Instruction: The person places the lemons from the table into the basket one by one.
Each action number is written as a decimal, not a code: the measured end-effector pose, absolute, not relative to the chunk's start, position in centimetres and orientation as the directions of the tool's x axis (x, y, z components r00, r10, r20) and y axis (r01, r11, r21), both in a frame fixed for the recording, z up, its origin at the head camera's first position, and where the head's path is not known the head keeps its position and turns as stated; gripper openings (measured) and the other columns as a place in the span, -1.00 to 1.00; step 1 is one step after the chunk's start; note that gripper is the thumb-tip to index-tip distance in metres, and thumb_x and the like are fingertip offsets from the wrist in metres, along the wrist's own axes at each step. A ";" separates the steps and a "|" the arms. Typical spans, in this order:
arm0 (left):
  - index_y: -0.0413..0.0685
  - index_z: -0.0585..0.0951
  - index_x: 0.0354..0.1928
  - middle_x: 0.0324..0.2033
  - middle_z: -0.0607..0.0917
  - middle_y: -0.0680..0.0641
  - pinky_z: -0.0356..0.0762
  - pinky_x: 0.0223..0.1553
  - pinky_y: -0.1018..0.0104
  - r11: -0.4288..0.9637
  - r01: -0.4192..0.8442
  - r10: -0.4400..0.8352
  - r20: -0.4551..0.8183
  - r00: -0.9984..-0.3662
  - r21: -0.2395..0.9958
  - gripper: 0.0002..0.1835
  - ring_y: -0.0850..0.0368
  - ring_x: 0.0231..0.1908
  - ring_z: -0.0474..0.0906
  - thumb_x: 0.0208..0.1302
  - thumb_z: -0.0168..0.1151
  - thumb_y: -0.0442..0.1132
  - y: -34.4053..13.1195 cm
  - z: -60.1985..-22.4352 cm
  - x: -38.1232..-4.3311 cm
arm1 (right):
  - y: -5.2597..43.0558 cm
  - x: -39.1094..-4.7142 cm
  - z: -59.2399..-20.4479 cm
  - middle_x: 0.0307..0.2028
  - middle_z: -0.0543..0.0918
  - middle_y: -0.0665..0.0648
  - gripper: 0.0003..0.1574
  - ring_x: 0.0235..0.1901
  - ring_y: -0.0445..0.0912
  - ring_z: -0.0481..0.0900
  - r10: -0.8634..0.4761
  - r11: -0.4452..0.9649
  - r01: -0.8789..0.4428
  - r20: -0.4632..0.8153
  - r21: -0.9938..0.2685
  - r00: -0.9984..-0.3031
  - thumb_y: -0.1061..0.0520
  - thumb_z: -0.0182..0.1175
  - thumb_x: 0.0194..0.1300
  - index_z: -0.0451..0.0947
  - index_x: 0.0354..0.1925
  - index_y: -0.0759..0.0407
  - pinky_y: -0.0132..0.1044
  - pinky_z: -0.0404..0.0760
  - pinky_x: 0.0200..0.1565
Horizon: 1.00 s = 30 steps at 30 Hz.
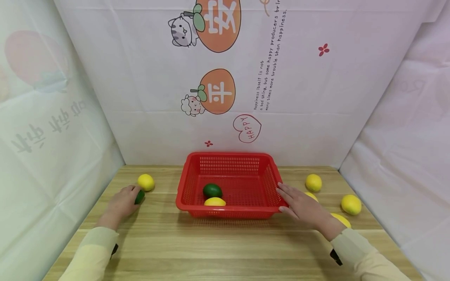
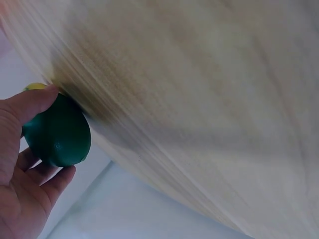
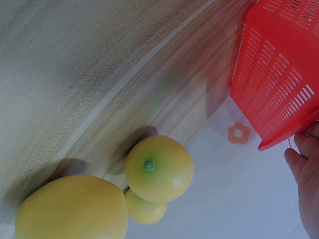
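Observation:
On the left of the table, my left hand grips a dark green lime, its thumb on one side and fingers on the other. Just beyond it lies a yellow lemon. A red plastic basket stands at the centre, holding another green lime and a yellow lemon, partly hidden by the front rim. My right hand rests with extended fingers on the basket's right rim. In the right wrist view, its fingertips touch the red edge.
Several yellow lemons lie right of the basket, including a far one and one near the table's right side. Others are partly covered by the right hand and forearm. White printed sheets enclose the wooden table behind and at both sides.

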<state>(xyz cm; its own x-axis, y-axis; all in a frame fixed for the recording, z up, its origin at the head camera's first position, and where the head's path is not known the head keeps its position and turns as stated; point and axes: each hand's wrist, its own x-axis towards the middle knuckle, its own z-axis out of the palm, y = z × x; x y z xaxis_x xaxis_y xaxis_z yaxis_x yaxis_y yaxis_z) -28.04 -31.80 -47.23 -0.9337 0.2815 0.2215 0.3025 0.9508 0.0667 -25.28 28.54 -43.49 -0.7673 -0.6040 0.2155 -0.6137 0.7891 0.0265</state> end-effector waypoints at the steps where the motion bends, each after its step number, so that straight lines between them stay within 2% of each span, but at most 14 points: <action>1: -0.32 0.45 0.09 -0.06 0.54 -0.41 0.51 -0.10 -0.22 0.951 0.302 0.281 0.224 -0.933 0.064 -0.41 -0.37 -0.06 0.49 0.02 0.48 -0.35 -31.7 -47.2 -28.0 | 28.5 -25.3 -43.5 0.40 0.25 0.28 -0.16 0.34 0.18 0.26 -0.604 0.789 -0.614 0.215 0.026 -0.768 -0.21 0.13 0.36 0.29 0.37 0.29 0.08 0.38 0.23; 17: -0.37 0.46 0.07 -0.06 0.54 -0.44 0.49 -0.06 -0.23 0.953 0.297 0.279 0.226 -0.933 0.050 -0.43 -0.40 -0.04 0.48 -0.03 0.46 -0.42 -31.3 -46.8 -27.7 | 28.6 -25.4 -43.6 0.40 0.25 0.26 -0.14 0.34 0.18 0.25 -0.594 0.797 -0.604 0.211 0.024 -0.776 -0.24 0.12 0.36 0.29 0.38 0.27 0.08 0.40 0.21; 30: -0.31 0.47 0.00 -0.13 0.57 -0.40 0.54 -0.16 -0.20 0.944 0.328 0.311 0.268 -0.912 0.022 -0.45 -0.37 -0.11 0.51 -0.06 0.49 -0.41 -31.4 -47.0 -27.8 | 28.6 -25.4 -43.6 0.40 0.25 0.26 -0.14 0.34 0.18 0.26 -0.596 0.795 -0.607 0.216 0.021 -0.773 -0.25 0.11 0.36 0.29 0.38 0.27 0.08 0.42 0.20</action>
<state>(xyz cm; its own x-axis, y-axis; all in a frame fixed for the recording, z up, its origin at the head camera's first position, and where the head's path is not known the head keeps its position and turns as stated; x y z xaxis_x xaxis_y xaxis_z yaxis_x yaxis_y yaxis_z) -27.78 -31.44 -47.03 -0.9120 0.3108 0.2677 0.3281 0.9444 0.0216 -25.39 28.59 -43.62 -0.7732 -0.5962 0.2161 -0.6067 0.7946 0.0214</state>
